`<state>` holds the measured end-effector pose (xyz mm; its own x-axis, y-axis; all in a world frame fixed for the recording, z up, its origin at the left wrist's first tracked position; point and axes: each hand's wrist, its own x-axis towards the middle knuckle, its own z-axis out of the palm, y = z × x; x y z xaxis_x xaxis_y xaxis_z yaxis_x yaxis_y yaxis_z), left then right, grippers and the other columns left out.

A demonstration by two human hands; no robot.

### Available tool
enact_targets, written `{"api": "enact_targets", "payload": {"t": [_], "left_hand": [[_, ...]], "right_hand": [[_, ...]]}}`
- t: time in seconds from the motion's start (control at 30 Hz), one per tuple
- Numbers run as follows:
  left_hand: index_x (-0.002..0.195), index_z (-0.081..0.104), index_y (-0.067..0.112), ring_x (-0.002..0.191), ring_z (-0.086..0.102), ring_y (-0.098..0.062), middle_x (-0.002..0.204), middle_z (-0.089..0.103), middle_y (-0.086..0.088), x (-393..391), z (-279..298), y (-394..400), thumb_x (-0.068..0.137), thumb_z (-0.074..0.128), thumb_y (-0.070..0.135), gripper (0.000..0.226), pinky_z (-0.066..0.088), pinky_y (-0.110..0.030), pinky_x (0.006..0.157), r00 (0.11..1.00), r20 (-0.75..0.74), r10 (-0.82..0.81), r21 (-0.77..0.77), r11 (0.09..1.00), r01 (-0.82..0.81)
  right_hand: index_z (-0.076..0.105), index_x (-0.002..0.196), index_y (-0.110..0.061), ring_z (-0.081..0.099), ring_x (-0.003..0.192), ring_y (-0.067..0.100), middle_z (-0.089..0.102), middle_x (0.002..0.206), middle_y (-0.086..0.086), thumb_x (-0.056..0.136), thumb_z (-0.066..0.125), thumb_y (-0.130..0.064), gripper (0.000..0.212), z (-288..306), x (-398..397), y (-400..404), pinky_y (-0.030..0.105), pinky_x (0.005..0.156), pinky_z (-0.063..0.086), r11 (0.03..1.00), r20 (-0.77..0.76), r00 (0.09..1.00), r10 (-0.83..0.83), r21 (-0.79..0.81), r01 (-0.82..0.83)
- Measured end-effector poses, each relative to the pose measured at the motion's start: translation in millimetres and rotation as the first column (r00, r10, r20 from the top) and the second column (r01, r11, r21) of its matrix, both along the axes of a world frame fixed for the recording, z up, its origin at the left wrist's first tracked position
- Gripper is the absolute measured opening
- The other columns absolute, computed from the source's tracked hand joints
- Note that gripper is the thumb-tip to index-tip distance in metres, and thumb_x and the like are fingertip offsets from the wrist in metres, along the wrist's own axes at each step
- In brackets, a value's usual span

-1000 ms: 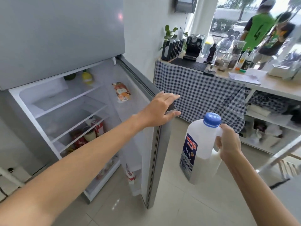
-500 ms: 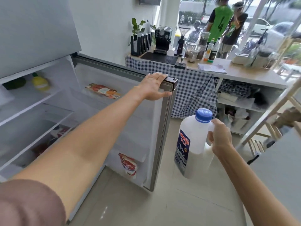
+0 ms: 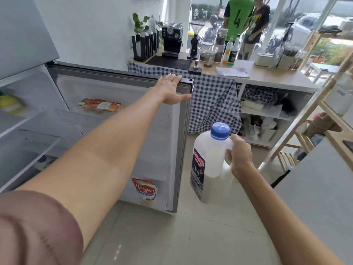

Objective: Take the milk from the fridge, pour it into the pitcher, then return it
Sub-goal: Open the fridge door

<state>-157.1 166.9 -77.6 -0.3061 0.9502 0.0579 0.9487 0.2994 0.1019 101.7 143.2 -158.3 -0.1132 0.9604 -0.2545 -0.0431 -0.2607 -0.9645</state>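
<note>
A white plastic milk jug (image 3: 208,159) with a blue cap and a blue label hangs upright over the floor, right of the open fridge door (image 3: 152,140). My right hand (image 3: 238,155) grips its handle. My left hand (image 3: 172,88) rests on the door's top outer corner, fingers flat along the top edge and thumb on the inner face. The fridge's white shelves (image 3: 28,142) show at the far left. I cannot pick out a pitcher.
A pouch (image 3: 145,190) and a flat packet (image 3: 101,105) sit in the door's racks. Behind stands a counter (image 3: 267,77) with a checked cloth, an espresso machine (image 3: 172,39), jars and bottles. A wooden rack (image 3: 315,119) is at the right. Two people (image 3: 238,18) stand outside the window.
My view has turned right, so the door's inner face now fills the middle. My left hand has stayed on the door's top corner. The jug has stayed in my right hand.
</note>
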Motion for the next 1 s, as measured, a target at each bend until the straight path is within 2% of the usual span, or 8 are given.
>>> {"api": "enact_targets", "payload": {"t": [0.23, 0.47, 0.53, 0.67, 0.8, 0.87, 0.93, 1.0], "left_hand": [[0.154, 0.010, 0.015, 0.149, 0.001, -0.016, 0.162, 0.001, -0.001, 4, -11, -40, 0.093, 0.041, 0.057, 0.080, 0.008, -0.036, 0.121, 0.968, 0.249, -0.021, 0.162, 0.987, -0.020], [0.151, 0.025, 0.015, 0.146, 0.022, -0.020, 0.157, 0.027, -0.005, 0, -64, -138, 0.094, 0.046, 0.051, 0.071, 0.019, -0.033, 0.117, 0.933, 0.359, -0.008, 0.188, 0.980, -0.064], [0.148, 0.030, 0.014, 0.142, 0.031, -0.022, 0.154, 0.034, -0.006, 0, -82, -173, 0.094, 0.046, 0.050, 0.068, 0.024, -0.033, 0.115, 0.904, 0.427, 0.026, 0.153, 0.983, -0.100], [0.143, 0.040, 0.012, 0.135, 0.043, -0.024, 0.147, 0.045, -0.007, -1, -125, -239, 0.095, 0.041, 0.052, 0.062, 0.034, -0.036, 0.109, 0.799, 0.583, 0.149, -0.013, 0.985, -0.174], [0.118, 0.058, 0.000, 0.113, 0.057, -0.032, 0.123, 0.061, -0.021, -2, -163, -294, 0.100, 0.032, 0.046, 0.056, 0.044, -0.039, 0.094, 0.697, 0.667, 0.262, -0.164, 0.965, -0.206], [0.095, 0.063, 0.010, 0.096, 0.060, -0.029, 0.103, 0.064, -0.020, -7, -190, -315, 0.101, 0.030, 0.046, 0.049, 0.046, -0.034, 0.085, 0.600, 0.728, 0.331, -0.237, 0.943, -0.233], [0.082, 0.057, 0.016, 0.084, 0.059, -0.023, 0.090, 0.061, -0.009, -10, -216, -331, 0.101, 0.029, 0.045, 0.045, 0.048, -0.030, 0.078, 0.365, 0.837, 0.408, -0.312, 0.903, -0.295], [0.091, 0.056, 0.017, 0.081, 0.058, -0.020, 0.089, 0.059, -0.003, -13, -236, -349, 0.100, 0.027, 0.049, 0.045, 0.047, -0.028, 0.071, 0.111, 0.873, 0.475, -0.413, 0.840, -0.351]], "right_hand": [[0.038, 0.059, -0.021, 0.026, 0.048, 0.009, 0.034, 0.059, -0.001, 0.082, 0.046, -0.013, 0.026, 6, -14, -14, 0.024, 0.050, 0.022, 0.999, -0.006, 1.000, 0.031, 0.015, -0.031], [0.035, 0.059, -0.020, 0.025, 0.042, 0.007, 0.032, 0.057, -0.001, 0.083, 0.044, -0.012, 0.027, 15, -44, -59, 0.020, 0.041, 0.021, 0.995, -0.019, 0.995, 0.094, 0.034, -0.094], [0.035, 0.059, -0.019, 0.025, 0.040, 0.008, 0.032, 0.054, -0.002, 0.084, 0.044, -0.011, 0.028, 16, -55, -78, 0.019, 0.039, 0.022, 0.993, -0.026, 0.993, 0.117, 0.025, -0.116], [0.032, 0.059, -0.021, 0.021, 0.046, 0.011, 0.027, 0.050, -0.004, 0.081, 0.045, -0.012, 0.027, 5, -79, -117, 0.023, 0.045, 0.018, 0.984, -0.001, 0.984, 0.176, -0.008, -0.176], [0.032, 0.061, -0.020, 0.020, 0.048, 0.013, 0.025, 0.054, -0.001, 0.080, 0.047, -0.015, 0.024, -10, -105, -156, 0.025, 0.046, 0.018, 0.971, 0.020, 0.972, 0.234, -0.053, -0.233], [0.035, 0.064, -0.020, 0.021, 0.049, 0.014, 0.026, 0.057, 0.000, 0.080, 0.048, -0.016, 0.021, -20, -119, -174, 0.025, 0.046, 0.019, 0.960, 0.035, 0.962, 0.272, -0.077, -0.269], [0.034, 0.063, -0.020, 0.020, 0.049, 0.014, 0.026, 0.056, 0.000, 0.080, 0.048, -0.016, 0.023, -32, -133, -190, 0.027, 0.050, 0.017, 0.948, 0.035, 0.951, 0.306, -0.106, -0.301], [0.032, 0.061, -0.020, 0.018, 0.050, 0.014, 0.025, 0.054, -0.001, 0.080, 0.047, -0.015, 0.025, -43, -147, -204, 0.030, 0.053, 0.015, 0.933, 0.040, 0.939, 0.341, -0.138, -0.333]]}}
